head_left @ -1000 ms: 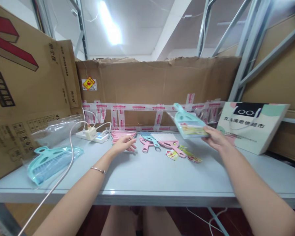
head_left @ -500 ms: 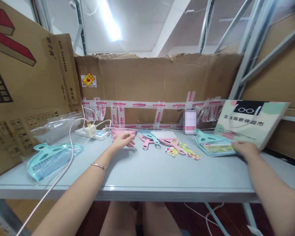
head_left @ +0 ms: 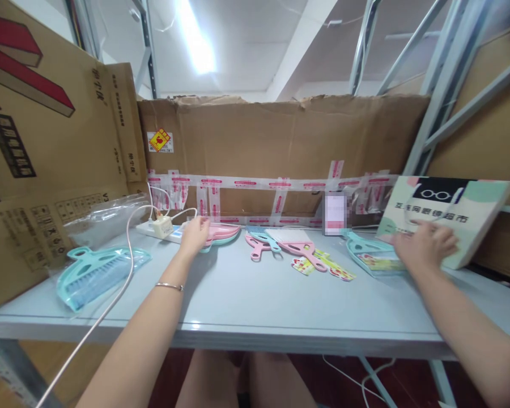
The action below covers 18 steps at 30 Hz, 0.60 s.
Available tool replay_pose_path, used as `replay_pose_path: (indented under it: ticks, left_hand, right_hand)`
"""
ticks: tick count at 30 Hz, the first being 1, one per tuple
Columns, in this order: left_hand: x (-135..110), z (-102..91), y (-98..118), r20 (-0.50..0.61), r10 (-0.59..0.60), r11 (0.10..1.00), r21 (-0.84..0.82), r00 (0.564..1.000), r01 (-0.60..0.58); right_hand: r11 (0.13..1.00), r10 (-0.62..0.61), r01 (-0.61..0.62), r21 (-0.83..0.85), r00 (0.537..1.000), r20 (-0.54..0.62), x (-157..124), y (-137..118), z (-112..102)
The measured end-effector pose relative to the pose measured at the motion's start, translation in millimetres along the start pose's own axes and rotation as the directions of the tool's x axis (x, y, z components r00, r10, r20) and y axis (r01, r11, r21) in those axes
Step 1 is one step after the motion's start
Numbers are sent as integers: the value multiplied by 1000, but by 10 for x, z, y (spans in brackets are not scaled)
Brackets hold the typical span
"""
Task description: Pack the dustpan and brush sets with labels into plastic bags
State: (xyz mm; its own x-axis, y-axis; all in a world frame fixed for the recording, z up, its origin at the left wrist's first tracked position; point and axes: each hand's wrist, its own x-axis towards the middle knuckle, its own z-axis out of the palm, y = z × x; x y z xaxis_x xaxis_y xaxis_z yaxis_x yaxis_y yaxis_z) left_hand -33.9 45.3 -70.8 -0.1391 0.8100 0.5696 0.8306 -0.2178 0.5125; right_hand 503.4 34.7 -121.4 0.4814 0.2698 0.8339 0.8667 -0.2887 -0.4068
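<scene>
My left hand (head_left: 194, 235) is at the left end of a small stack of dustpans, its fingers curled round the edge of the pink dustpan (head_left: 221, 232) on top. A teal dustpan (head_left: 221, 242) shows beneath; my hand hides the rest of that end. On the right, my right hand (head_left: 425, 246) is raised with fingers apart, holding nothing, close to a bagged teal dustpan (head_left: 368, 246) with a printed card. Between my hands lie a blue brush (head_left: 266, 238), a pink brush (head_left: 300, 249) with white bristles, another pink handle (head_left: 256, 247) and yellow printed cards (head_left: 329, 265).
A bagged teal dustpan with brush (head_left: 97, 275) lies at left, a white cable (head_left: 130, 243) passing over it. Behind stand a power strip (head_left: 153, 228), a large cardboard box (head_left: 280, 141) and a phone-like screen (head_left: 335, 212). A printed paper bag (head_left: 446, 215) leans at right.
My left hand has moved left onto the end of the dustpan stack. My right hand has let go of the bagged dustpan and lifted, its fingers spreading.
</scene>
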Motion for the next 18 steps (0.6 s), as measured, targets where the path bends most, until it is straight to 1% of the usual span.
replay_pose_path:
  ticks: [1,2,3,5,6,8,10,12,13,15,18]
  left_hand:
    - [-18,27,2,96,28,995,89,995,-36]
    - [-39,51,9,164,42,987,148,986,-66]
    - [-61,68,18,198,46,980,182,979,-83]
    - [-96,77,35,207,36,975,207,978,-79]
    - [-107,71,42,207,30,973,219,978,-76]
    - [-114,43,53,177,37,970,232,984,-78]
    - [-104,2,62,101,83,970,218,991,-104]
    - [-80,-56,68,-18,143,975,176,990,-138]
    - [-66,-93,71,-87,176,976,142,981,-163]
    - [-38,-183,83,-225,247,969,52,942,-241]
    - [-8,-325,134,-388,360,899,-100,848,-427]
  right_hand:
    - [999,-15,14,32,1000,14,3,-170,-51]
    - [994,-75,71,77,996,40,7,-348,-99]
    - [977,-174,163,136,982,69,12,-528,-138]
    - [930,-299,270,251,951,83,15,-872,-179]
    - [905,-333,292,310,939,86,6,-1030,-179]
    - [856,-355,289,429,931,83,-48,-1309,-152]
    - [789,-373,271,552,925,79,-160,-1533,-117]
    - [714,-393,243,656,915,88,-308,-1691,-104]
    - [680,-405,228,696,909,97,-380,-1743,-112]
    - [628,-420,194,754,900,119,-488,-1803,-156]
    - [571,-381,100,815,912,155,-527,-1856,-267]
